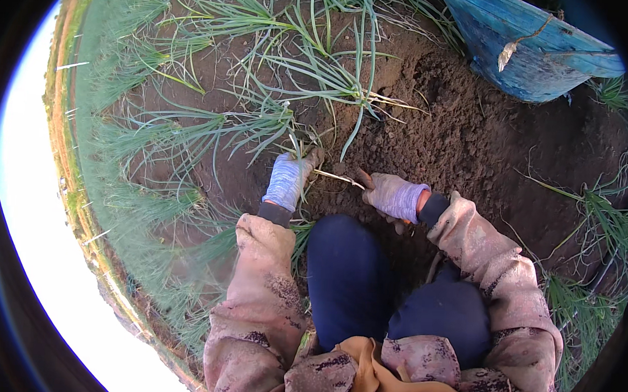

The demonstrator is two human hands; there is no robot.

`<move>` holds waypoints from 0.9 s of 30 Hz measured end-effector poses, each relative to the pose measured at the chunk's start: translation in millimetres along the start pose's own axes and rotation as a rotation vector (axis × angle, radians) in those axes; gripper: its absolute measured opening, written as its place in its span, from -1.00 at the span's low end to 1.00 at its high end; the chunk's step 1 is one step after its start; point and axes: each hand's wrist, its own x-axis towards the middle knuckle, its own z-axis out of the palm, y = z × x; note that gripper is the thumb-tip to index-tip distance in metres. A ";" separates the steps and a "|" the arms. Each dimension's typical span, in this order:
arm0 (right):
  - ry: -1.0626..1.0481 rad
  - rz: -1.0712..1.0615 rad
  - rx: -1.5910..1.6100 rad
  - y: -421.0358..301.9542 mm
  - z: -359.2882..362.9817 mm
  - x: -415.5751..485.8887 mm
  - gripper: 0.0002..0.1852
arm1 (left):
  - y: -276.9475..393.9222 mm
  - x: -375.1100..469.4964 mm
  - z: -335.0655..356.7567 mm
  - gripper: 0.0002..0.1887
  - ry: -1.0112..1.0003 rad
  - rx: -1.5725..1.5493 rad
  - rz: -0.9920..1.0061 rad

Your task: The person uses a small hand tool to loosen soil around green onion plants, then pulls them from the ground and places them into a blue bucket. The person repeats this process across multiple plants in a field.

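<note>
My left hand [293, 176], in a soil-stained knitted glove, is closed around the base of a green onion clump [264, 127] at the bed's edge. A thin, pale dry stalk [340, 177] stretches from its fingers across to my right hand [394, 196]. That hand wears the same kind of glove, and its dirty fingertips meet the stalk's other end. Something small and orange [407, 221] shows under the right hand; what it is stays hidden. Loose dark soil [423, 143] lies just beyond both hands.
Another onion plant [356, 94] with exposed pale roots lies past my hands. A worn blue plastic tub [534, 53] stands at upper right. Onion rows [152, 134] fill the left, and more onions [608, 217] grow at right. My knees [345, 267] are close below my hands.
</note>
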 end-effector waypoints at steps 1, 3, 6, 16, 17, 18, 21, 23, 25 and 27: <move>0.054 -0.046 -0.092 4.2 0.2 -10.4 -0.46 | 3.3 -6.8 -0.5 -0.71 0.045 0.260 0.015; 0.261 -0.150 -0.364 11.9 0.2 -29.2 -0.42 | 12.0 -15.5 -2.7 -0.60 0.128 0.110 -0.074; 0.362 -0.043 -0.223 28.7 -9.9 -58.3 -0.57 | 16.7 -19.9 -6.0 -0.53 0.253 0.059 -0.128; 0.387 -0.042 -0.040 76.9 3.6 -77.8 -0.63 | 6.0 14.6 4.9 -0.59 0.194 0.137 -0.268; 0.393 -0.044 -0.044 79.9 4.3 -76.3 -0.63 | 7.4 13.4 10.9 -0.62 0.164 0.053 -0.320; 0.399 -0.014 -0.026 81.6 4.7 -74.6 -0.63 | 9.5 13.3 17.1 -0.68 0.140 -0.045 -0.360; 0.422 -0.066 -0.061 77.6 3.5 -70.4 -0.62 | 14.6 17.2 29.0 -0.73 0.077 0.039 -0.305; 0.454 -0.152 -0.082 68.8 1.3 -68.2 -0.63 | 11.6 20.8 28.9 -0.78 0.015 0.087 -0.323; 0.488 -0.175 -0.102 59.2 -2.2 -67.1 -0.64 | 5.3 25.6 21.9 -0.78 -0.048 -0.019 -0.316; 0.553 -0.169 -0.122 52.1 -6.3 -68.4 -0.64 | -0.8 27.4 6.2 -0.73 -0.085 -0.262 -0.358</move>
